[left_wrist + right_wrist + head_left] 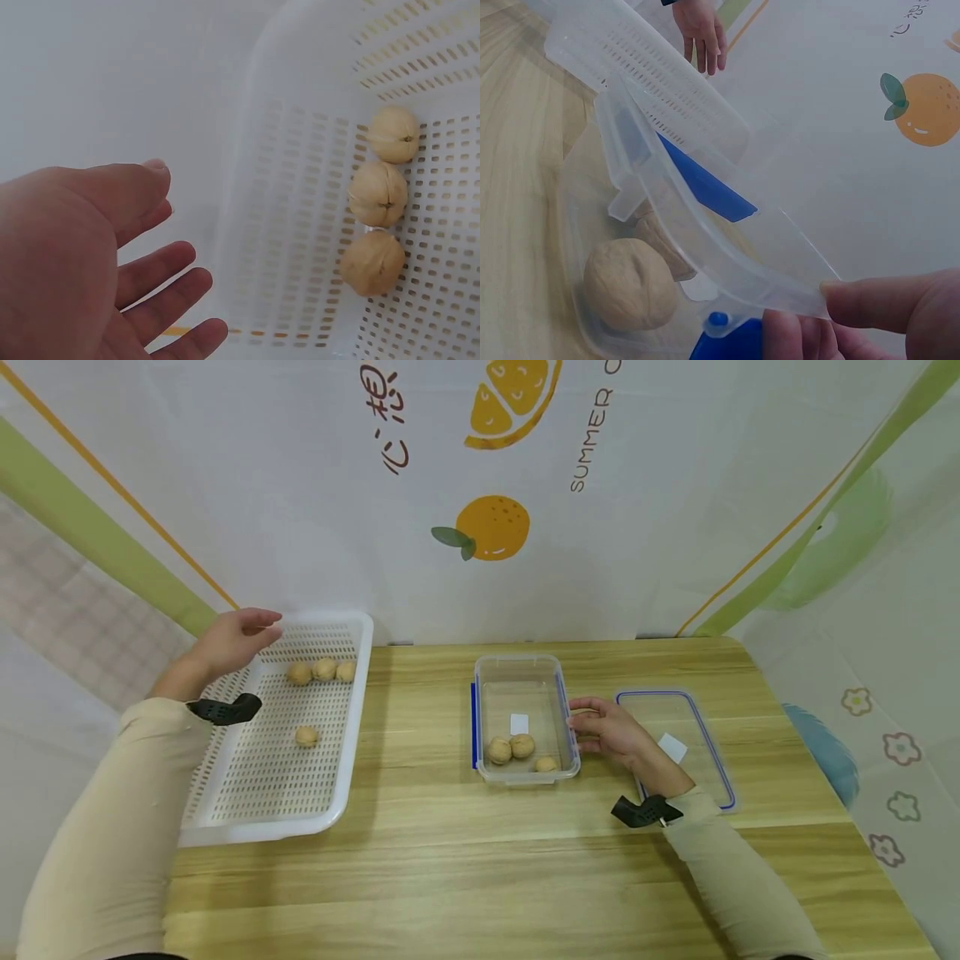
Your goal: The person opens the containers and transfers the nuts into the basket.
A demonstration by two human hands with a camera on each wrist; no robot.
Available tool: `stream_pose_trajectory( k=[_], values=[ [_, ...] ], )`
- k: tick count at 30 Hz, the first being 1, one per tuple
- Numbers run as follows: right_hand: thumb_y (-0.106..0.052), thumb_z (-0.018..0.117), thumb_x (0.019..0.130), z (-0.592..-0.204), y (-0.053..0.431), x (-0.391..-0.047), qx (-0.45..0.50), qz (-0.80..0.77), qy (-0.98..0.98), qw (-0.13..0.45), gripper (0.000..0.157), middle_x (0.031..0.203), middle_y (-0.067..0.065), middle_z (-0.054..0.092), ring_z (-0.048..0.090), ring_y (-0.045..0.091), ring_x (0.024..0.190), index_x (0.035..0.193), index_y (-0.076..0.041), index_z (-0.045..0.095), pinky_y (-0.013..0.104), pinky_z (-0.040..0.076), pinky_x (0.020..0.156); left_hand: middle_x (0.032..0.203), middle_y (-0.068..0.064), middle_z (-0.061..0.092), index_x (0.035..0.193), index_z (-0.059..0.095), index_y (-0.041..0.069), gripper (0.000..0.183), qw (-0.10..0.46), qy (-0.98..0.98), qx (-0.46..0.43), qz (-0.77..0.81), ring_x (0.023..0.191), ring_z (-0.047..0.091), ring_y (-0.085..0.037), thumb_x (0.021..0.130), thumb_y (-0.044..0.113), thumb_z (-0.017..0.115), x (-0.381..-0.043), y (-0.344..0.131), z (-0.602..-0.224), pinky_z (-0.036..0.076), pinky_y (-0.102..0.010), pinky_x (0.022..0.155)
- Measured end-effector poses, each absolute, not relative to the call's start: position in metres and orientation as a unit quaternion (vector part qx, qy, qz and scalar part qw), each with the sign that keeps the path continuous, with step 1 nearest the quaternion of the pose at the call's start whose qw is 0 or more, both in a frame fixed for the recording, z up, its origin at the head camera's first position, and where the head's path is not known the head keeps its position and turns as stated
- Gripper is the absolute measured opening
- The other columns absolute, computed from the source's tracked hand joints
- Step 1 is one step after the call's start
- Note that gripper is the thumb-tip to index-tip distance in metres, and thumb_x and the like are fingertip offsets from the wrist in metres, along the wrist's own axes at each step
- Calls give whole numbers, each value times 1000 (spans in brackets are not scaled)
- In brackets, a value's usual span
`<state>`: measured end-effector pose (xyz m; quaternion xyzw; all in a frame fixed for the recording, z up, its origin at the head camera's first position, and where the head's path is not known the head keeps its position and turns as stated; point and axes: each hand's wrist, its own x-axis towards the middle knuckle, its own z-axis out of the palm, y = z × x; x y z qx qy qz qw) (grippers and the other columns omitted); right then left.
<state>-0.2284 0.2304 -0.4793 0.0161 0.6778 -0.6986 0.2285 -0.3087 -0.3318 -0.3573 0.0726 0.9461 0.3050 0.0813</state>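
My left hand (238, 642) hangs over the back left corner of a white perforated basket (362, 693), fingers relaxed and holding nothing. Three walnuts (378, 193) lie in a row at the basket's back; another walnut (306, 736) sits apart, nearer its middle. My right hand (611, 732) holds the right side of a clear plastic food box (527, 662). In the right wrist view the thumb (877, 304) lies on the box's rim, with the fingers curled under it outside. Inside the box, toward its front, are two touching walnuts (511, 749) and a third walnut (546, 764).
A clear lid (697, 727) with a blue seal lies on the wooden table (465, 877) at the right, partly under my right forearm. A white label (519, 724) shows in the box. Behind the table hangs a printed cloth (622, 560).
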Motion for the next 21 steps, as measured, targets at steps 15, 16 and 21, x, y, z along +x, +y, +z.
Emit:
stream_pose_trajectory(
  k=[15,16,21],
  values=[
    [-2,56,103,-480,232,-228,11,-697,679,230,46,101,-1,62,65,9,86,143,12,37,25,58,71,158,-34,28,155,35,-3,63,110,953,146,240,143,26,-55,108,34,52,-292,-291,-328,27,-69,111],
    [-2,56,103,-480,232,-228,11,-697,679,230,46,101,-1,61,65,9,86,143,12,36,25,58,71,158,-34,29,155,35,-3,62,110,953,149,239,143,26,-55,107,34,53,-292,-287,-327,27,-69,111],
    [-2,56,103,-480,232,-228,11,-697,679,230,46,102,-1,62,65,9,86,143,12,37,25,59,71,158,-33,29,155,35,-2,61,112,951,164,236,143,26,-54,107,32,53,-287,-276,-321,27,-69,111]
  ],
)
